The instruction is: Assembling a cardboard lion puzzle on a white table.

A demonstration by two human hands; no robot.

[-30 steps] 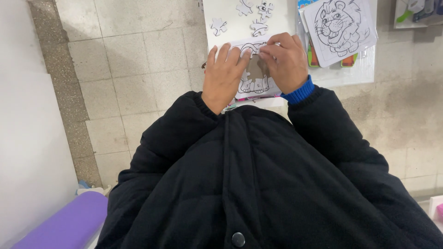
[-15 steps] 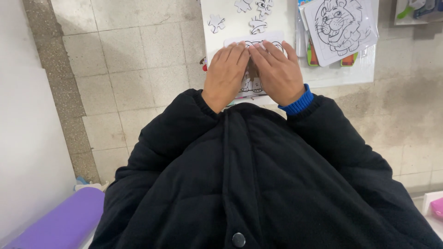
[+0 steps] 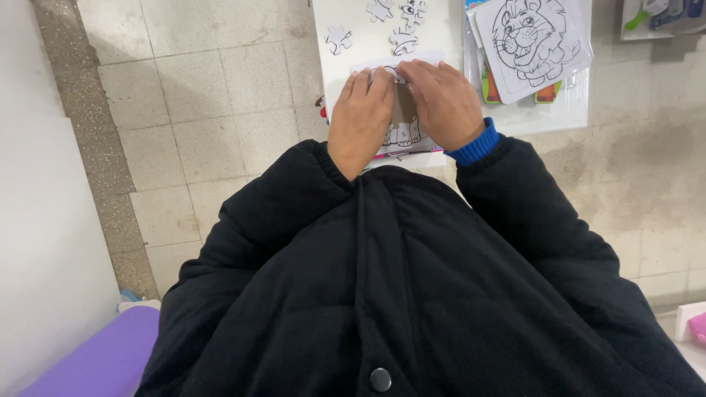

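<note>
Head view looks straight down past a black padded jacket (image 3: pixel 412 294) to a small white desk (image 3: pixel 448 44) standing on a pale tiled floor (image 3: pixel 184 95). Both hands lie flat on a puzzle board (image 3: pixel 403 121) at the near edge of the desk: the left hand (image 3: pixel 360 121) covers its left half and the right hand (image 3: pixel 443 106), with a blue cuff (image 3: pixel 474 147) at the wrist, covers its right half. Neither hand is clenched around anything; the fingers are stretched out and press down on the board, their tips meeting near its far edge. Between the hands a strip of brown backing and some line-drawn animal feet show, so the board looks only partly filled. Loose white puzzle pieces (image 3: pixel 393 18) lie scattered just beyond the board, apart from it. To the right, a lion colouring puzzle (image 3: pixel 531 40) in a clear wrapper rests tilted on other coloured sheets.

Judging by the pose, the step in hand is seating a piece into the board by pressing it level. A next move would call for lifting one hand, reaching over the board to the loose pieces, and matching an outline to the gap while the other hand steadies the board
</note>
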